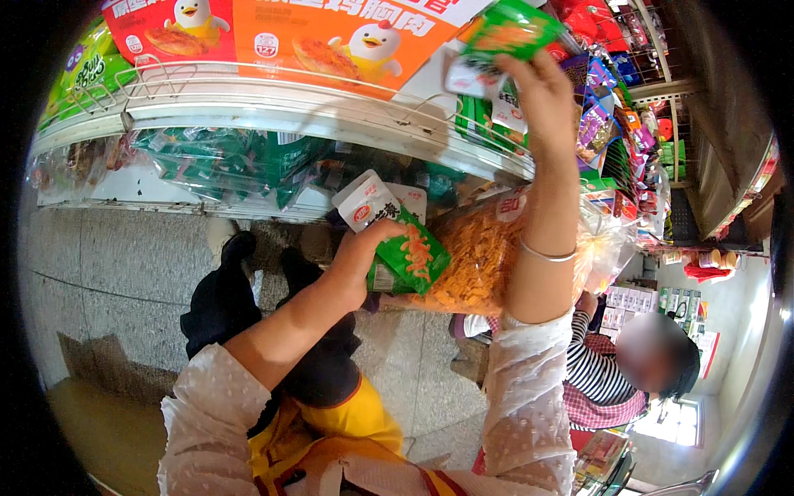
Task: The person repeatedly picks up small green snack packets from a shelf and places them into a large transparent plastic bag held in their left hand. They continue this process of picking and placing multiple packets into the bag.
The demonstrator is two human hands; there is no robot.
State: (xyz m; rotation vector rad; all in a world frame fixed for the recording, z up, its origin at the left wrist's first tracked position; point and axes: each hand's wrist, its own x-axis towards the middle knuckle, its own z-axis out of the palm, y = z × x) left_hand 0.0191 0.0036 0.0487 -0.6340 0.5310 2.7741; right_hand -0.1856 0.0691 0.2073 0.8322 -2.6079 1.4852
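Observation:
My left hand (356, 270) grips green-and-white snack packets (412, 251) in front of the shelf, the thumb lying across the top one. At least one more packet lies behind it. Higher up at the right, my right hand (543, 102) holds a green-and-white packet (512, 31), blurred at its edges. Below that packet, similar green packets (487, 121) stand behind the wire rail of the upper shelf (322, 121). A large clear bag of orange-brown snack pieces (477, 263) sits between my forearms, partly covered by the right one.
Orange and red cartons (335, 46) line the upper shelf; plastic-wrapped dark green packs (217, 158) fill the lower shelf. Racks of colourful snack bags (598, 130) run along the right. A person in a striped top (598, 372) is at the right, above the speckled floor (428, 366).

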